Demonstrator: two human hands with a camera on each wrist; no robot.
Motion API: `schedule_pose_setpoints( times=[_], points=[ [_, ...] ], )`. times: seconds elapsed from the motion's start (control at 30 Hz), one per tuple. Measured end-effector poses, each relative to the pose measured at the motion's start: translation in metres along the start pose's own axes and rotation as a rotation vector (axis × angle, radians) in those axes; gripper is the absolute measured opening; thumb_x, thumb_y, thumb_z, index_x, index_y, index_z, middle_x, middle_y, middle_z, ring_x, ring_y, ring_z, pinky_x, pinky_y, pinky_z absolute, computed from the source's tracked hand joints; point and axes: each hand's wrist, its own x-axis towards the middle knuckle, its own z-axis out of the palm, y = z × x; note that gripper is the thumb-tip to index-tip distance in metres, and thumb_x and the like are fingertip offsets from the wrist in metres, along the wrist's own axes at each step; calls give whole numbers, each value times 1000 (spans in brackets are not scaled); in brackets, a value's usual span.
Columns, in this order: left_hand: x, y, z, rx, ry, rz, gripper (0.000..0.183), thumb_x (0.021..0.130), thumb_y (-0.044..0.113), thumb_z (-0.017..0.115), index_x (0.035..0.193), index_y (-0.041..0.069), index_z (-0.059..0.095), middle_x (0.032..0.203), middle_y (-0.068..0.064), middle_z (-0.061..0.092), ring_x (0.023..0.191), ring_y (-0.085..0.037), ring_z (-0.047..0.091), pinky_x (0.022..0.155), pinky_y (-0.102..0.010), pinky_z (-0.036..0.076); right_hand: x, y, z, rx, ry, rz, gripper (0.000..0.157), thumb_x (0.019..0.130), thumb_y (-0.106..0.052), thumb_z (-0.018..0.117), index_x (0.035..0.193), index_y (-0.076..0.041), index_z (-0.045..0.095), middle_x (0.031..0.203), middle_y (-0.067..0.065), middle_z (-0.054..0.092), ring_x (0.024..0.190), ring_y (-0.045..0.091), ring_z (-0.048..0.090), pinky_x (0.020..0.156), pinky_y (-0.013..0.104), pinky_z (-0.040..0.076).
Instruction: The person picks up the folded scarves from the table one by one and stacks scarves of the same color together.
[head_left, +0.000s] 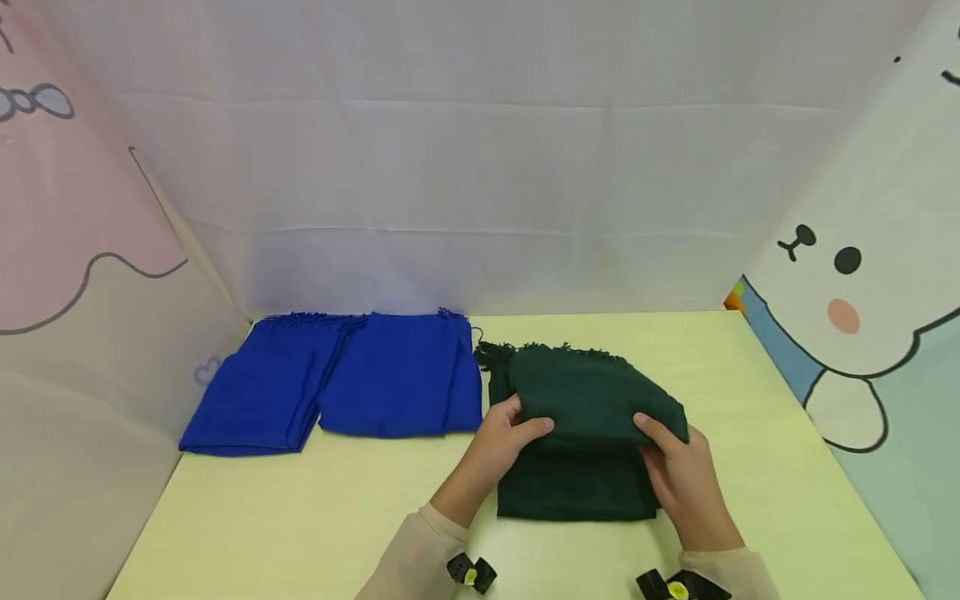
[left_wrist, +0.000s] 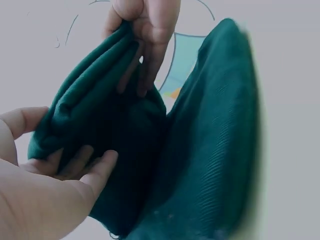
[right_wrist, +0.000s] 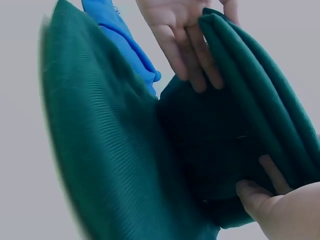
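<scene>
A dark green fringed scarf (head_left: 577,483) lies partly folded on the table, its fringe toward the back wall. My left hand (head_left: 495,437) grips the left end of its raised upper flap, thumb on top. The right hand (head_left: 678,475) pinches the same flap at its right corner. In the left wrist view the scarf (left_wrist: 210,135) gapes between the lifted layers and the lower part, and the left hand's fingers (left_wrist: 102,172) reach under the fold. In the right wrist view the right hand (right_wrist: 295,210) holds the layered edge, fingers partly hidden by cloth.
Two blue fringed scarves, one folded at the far left (head_left: 247,404) and one beside it (head_left: 397,375), lie left of the green one. The pale yellow table (head_left: 300,525) meets a white cloth wall (head_left: 480,183) behind, with printed cloth panels at both sides.
</scene>
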Motion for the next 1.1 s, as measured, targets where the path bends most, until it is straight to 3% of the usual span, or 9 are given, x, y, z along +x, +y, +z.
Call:
schedule_pose_setpoints(
  times=[0.2,0.33,0.47,0.6,0.8,1.1],
  points=[
    [-16,-10,7,-73,43,-128,38,95,20,66,125,-3,61,118,-11,67,106,-18,64,97,-37,51,-12,3,-12,-136,18,145,70,101,-22,62,154,1,22,149,3,34,118,-1,51,98,16,46],
    [-24,-18,12,-200,38,-178,43,95,14,61,132,-7,53,125,-16,64,110,-25,65,94,-42,54,-18,9,-19,-240,6,210,71,100,-27,63,153,4,27,155,13,28,111,1,59,95,26,52],
    [-32,-29,16,-301,0,-208,47,96,9,57,139,-7,45,129,-18,60,113,-31,64,91,-47,55,-23,16,-24,-306,34,263,65,98,-26,66,146,7,38,138,18,52,98,18,71,87,40,57],
    [-40,-35,17,-309,-16,-212,49,96,8,55,142,-6,42,132,-19,58,115,-32,62,91,-48,55,-28,21,-29,-356,44,296,57,96,-21,68,136,13,46,108,13,69,86,28,73,80,42,59],
    [-46,-45,15,-290,11,-225,48,96,5,54,140,-8,42,130,-20,59,116,-34,62,91,-46,55,-30,27,-35,-420,47,314,43,95,-13,68,122,18,54,100,13,70,80,27,74,75,40,60],
    [-40,-59,7,-360,8,-314,44,95,-1,57,136,-8,44,121,-19,62,110,-35,65,91,-48,55,-25,44,-41,-443,79,312,53,93,-13,72,127,20,49,102,15,69,83,27,74,75,37,60]
  ],
)
